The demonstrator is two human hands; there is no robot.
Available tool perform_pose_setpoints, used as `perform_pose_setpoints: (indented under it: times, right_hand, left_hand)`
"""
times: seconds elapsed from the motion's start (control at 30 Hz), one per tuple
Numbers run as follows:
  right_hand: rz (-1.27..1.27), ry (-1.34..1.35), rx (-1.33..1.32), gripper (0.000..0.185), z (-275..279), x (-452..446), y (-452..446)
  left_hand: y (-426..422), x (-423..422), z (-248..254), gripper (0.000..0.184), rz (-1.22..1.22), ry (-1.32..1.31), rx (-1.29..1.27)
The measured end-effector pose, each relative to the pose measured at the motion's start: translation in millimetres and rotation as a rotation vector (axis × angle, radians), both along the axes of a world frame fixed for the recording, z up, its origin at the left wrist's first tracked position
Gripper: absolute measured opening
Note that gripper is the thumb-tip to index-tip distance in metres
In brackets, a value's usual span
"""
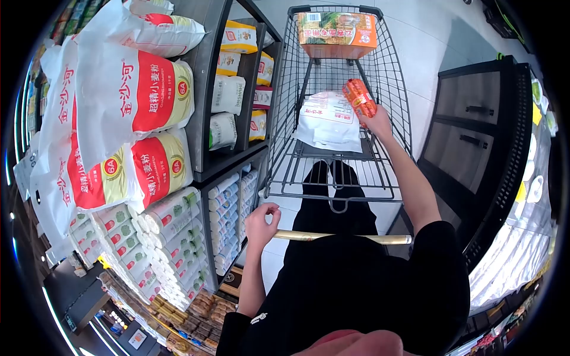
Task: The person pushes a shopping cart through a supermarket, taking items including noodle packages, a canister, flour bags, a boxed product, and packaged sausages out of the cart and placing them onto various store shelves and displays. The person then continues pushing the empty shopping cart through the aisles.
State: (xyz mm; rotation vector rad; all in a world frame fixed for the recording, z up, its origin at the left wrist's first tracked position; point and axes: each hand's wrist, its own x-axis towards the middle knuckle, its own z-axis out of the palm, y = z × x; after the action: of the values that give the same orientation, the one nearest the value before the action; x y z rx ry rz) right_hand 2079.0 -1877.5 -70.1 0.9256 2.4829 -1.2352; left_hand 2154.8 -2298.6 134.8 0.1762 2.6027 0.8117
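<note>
My right hand [375,121] reaches into the shopping cart [406,113] and grips a red-orange pack of sausages [358,97] by its near end. The pack is above the right edge of a white flour bag [329,121] lying in the cart. At the far end of the basket is an orange and green printed carton [336,32]. My left hand [263,225] is at the left end of the gold cart handle [314,236], its fingers curled in with nothing visible in them. Whether its palm touches the handle, I cannot tell.
Large flour bags [163,89] are stacked on the left above rolled white packs [172,237]. Beside the cart stands a dark shelf [202,136] with yellow and white bags. A black cabinet [460,124] borders the right side. Pale floor tiles [415,29] show around the cart.
</note>
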Motion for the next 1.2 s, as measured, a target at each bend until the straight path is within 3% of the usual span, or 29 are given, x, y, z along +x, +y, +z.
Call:
perform_pose_setpoints:
  times: [0.07,0.2,0.3,0.47,0.7,0.77,0.8,0.83,0.9,0.97,1.03,1.1,1.2]
  right_hand:
    - [-0.162,-0.162,0.077,0.064,-15.0,-0.2,14.2]
    - [-0.197,-0.351,0.146,0.073,-68.8,3.3,23.0]
    - [-0.302,-0.489,0.002,0.065,-101.9,7.1,17.7]
    - [-0.171,-0.549,0.048,0.062,-153.8,21.3,21.6]
    - [-0.11,-0.638,0.127,0.065,-158.0,28.9,20.5]
    - [-0.04,-0.598,0.219,0.063,-159.6,30.2,19.3]
    - [-0.013,-0.488,0.242,0.051,-121.8,20.3,12.8]
    - [-0.011,-0.485,0.247,0.051,-105.6,14.9,6.7]
    - [0.195,0.189,0.448,0.035,-81.5,3.1,-3.5]
    - [0.395,0.26,0.296,0.026,-44.6,-9.5,-36.5]
    - [0.542,0.103,-0.051,0.028,-41.6,-15.8,-76.5]
    - [0.801,0.121,-0.087,0.033,-50.0,-14.2,-111.2]
    - [0.864,0.074,0.081,0.043,-57.5,-28.0,-134.1]
  left_hand:
    - [1.1,-1.3,-2.3,0.008,0.017,-0.007,0.02]
    - [-1.4,0.8,-8.9,0.004,0.024,0.013,-0.089]
    - [2.0,0.2,-7.9,0.003,0.076,0.056,-0.069]
    - [-1.1,0.9,-15.5,0.002,0.072,0.101,-0.075]
    - [3.8,-2.1,-15.5,0.001,0.104,0.102,-0.097]
    - [1.5,-1.5,-17.8,0.001,0.105,0.12,-0.081]
    - [0.4,-1.4,-18.4,0.001,0.107,0.12,-0.078]
    - [0.1,-1.8,-19.3,0.001,0.124,0.129,-0.059]
    - [1.7,-3.5,-20.1,0.001,0.151,0.145,-0.036]
    - [4.2,-7.0,-20.3,0.002,0.167,0.177,-0.03]
    - [10.0,-11.9,-15.8,0.003,0.174,0.175,-0.04]
    - [12.4,-18.1,-10.9,0.003,0.213,0.207,-0.072]
    - [17.0,-21.5,-9.5,0.003,0.211,0.196,-0.034]
